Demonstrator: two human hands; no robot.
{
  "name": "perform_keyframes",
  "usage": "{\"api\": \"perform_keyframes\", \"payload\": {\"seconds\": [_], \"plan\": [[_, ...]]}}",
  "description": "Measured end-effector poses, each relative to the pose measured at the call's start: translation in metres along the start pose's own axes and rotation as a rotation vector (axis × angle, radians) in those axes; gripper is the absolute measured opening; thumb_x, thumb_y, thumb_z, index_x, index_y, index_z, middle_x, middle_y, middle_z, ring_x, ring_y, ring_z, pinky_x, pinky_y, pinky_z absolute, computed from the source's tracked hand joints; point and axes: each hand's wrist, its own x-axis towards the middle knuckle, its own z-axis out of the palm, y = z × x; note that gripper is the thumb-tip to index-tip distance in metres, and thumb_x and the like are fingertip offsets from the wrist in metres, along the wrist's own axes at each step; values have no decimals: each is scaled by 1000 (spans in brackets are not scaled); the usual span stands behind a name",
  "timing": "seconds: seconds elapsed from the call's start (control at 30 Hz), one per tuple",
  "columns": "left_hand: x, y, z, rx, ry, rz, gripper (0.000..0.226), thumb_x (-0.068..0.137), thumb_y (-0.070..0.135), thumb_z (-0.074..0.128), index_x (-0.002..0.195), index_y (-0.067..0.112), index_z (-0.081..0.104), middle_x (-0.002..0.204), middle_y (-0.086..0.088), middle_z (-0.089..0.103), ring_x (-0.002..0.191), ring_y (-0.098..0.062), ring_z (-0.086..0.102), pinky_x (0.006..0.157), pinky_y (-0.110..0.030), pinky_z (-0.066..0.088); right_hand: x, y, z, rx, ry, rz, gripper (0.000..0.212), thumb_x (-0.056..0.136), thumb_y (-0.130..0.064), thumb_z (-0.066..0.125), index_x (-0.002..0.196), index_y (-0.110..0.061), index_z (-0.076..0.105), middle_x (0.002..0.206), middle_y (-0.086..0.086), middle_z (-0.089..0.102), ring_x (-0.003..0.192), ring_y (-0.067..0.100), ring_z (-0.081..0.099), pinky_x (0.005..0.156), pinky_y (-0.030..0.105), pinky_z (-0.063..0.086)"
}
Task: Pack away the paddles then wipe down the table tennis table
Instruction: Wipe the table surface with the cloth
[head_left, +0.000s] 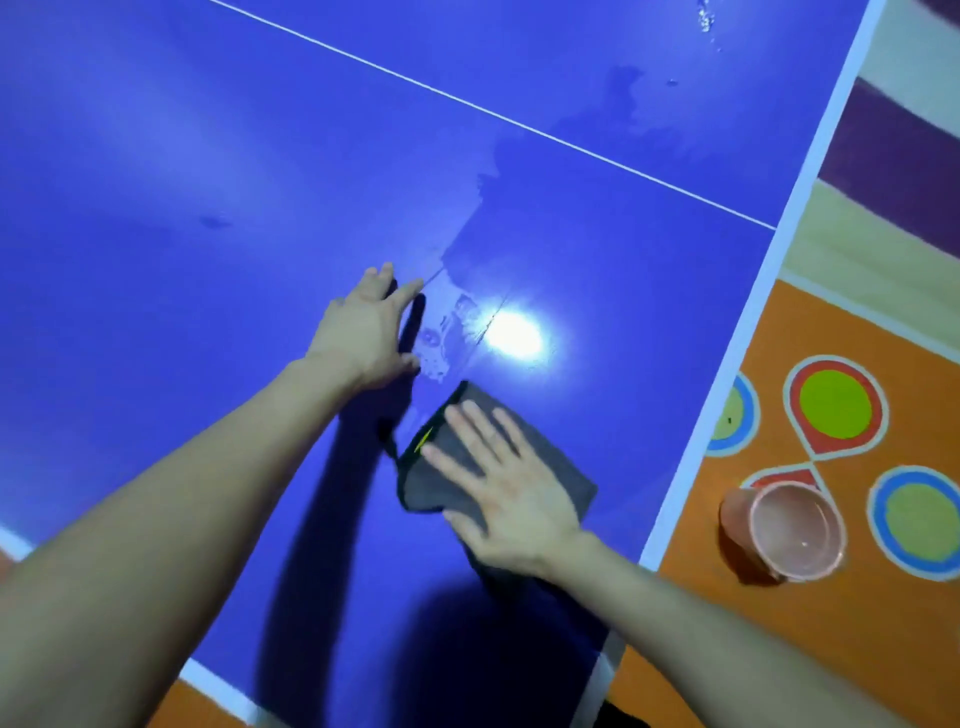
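Note:
The blue table tennis table (208, 156) fills most of the view, with a thin white centre line and white edge bands. A folded grey cloth (566, 480) with a black edge lies on it near the right side. My right hand (506, 493) presses flat on the cloth, fingers spread. My left hand (366, 327) rests flat on the bare table surface to the upper left of the cloth, fingers apart, holding nothing. A wet patch and water drops show beyond the hands, around a bright lamp reflection. No paddles are in view.
A pink plastic bowl (795, 532) stands on the orange floor mat (779, 649) to the right of the table. The mat has coloured circles and stripes. The table's right edge (748, 332) runs diagonally.

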Motion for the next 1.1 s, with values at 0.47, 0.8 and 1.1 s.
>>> {"api": "perform_keyframes", "payload": {"seconds": [0.47, 0.8, 1.1], "plan": [[-124, -64, 62, -1, -154, -356, 173, 43, 80, 93, 169, 26, -13, 177, -16, -7, 164, -34, -1, 121, -53, 39, 169, 201, -72, -185, 136, 486, 74, 105, -58, 34, 174, -33, 25, 183, 10, 15, 170, 25, 4, 137, 55, 3], [-128, -64, 59, 97, -131, -322, 165, 45, 89, 84, 169, 27, -6, 176, -15, -1, 162, -33, 10, 101, -45, 53, 89, -35, 0, 19, -90, -307, 73, 100, -45, 59, 169, -27, 41, 182, 10, 18, 171, 28, 7, 136, 55, 11], [-129, -67, 57, 173, -140, -301, 165, 45, 99, 73, 167, 30, -13, 177, -10, -2, 161, -31, 11, 103, -43, 48, 243, 189, -83, -170, 65, 415, 74, 105, -59, 28, 173, -29, 28, 183, 7, 15, 170, 24, 5, 137, 54, 1]]}}
